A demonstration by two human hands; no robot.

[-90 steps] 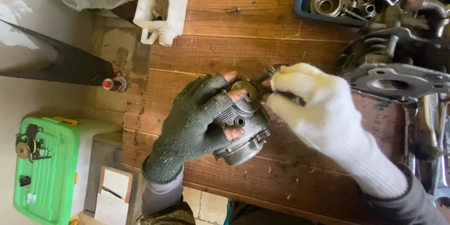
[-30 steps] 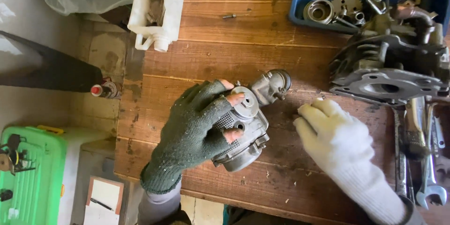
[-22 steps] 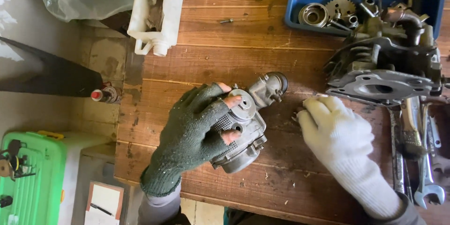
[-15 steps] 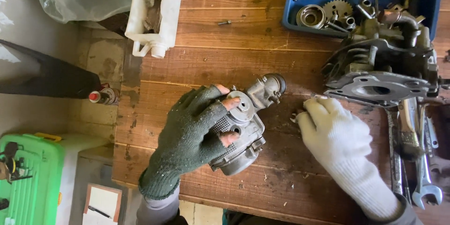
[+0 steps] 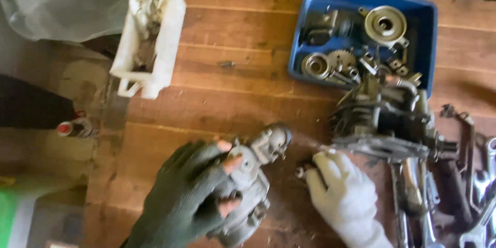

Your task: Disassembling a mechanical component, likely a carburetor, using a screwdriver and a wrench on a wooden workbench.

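Left hand: my left hand (image 5: 194, 201), in a dark fingerless glove, is wrapped around the carburetor (image 5: 250, 181), bare fingertips pressed on its top
Carburetor: lying on the bench (image 5: 206, 103) near the front edge, round end pointing toward the engine block (image 5: 382, 124)
Right hand: my right hand (image 5: 343, 196), in a white glove, rests on the bench just right of the carburetor; fingers curled over a small dark part (image 5: 302, 169) at the fingertips, though I cannot tell if I'm actually pinching it
Tray: blue tray (image 5: 429, 31) of gears and bits at the back right corner, well apart from my hands
Tub: white tub (image 5: 170, 36) of rags at the back left
Wrenches: wrenches (image 5: 480, 196) along the right edge
Doing it well: I'd judge the left grip should stay firm so the body can't roll, and the right fingers should close squarely on the small part so it doesn't skitter off among the chips
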